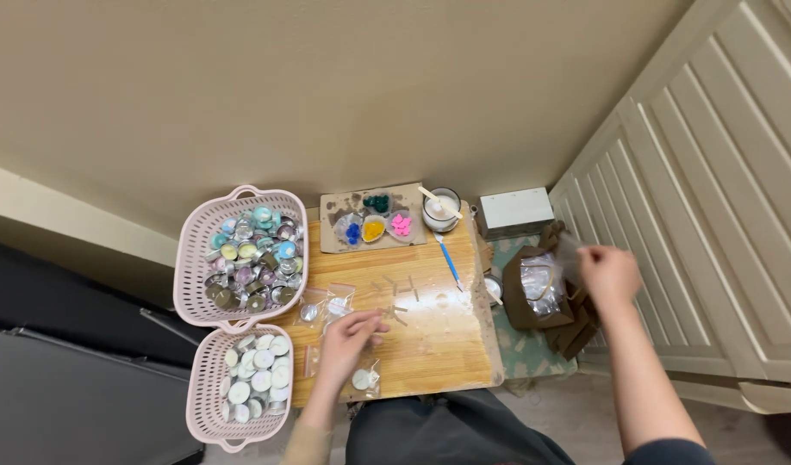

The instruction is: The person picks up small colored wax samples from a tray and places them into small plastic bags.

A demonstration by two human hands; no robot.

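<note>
My left hand (348, 337) rests on the small wooden table (439, 336), fingers curled over small pieces beside a little clear bag with a tealight (365, 379). More small bags (325, 305) lie just left of it. Several short wick-like sticks (397, 297) are scattered in front of the hand. My right hand (608, 274) reaches out to the right over a brown paper bag (533, 301) holding clear plastic bags, and pinches a thin clear bag (569, 251).
Two pink baskets stand at the table's left: the far one (193, 250) holds coloured tealights, the near one (208, 379) white ones. At the back are a cardboard palette with coloured wax (374, 226), a white cup (440, 209), a blue tool (448, 261) and a grey box (514, 209). Panelled doors (714, 198) rise at right.
</note>
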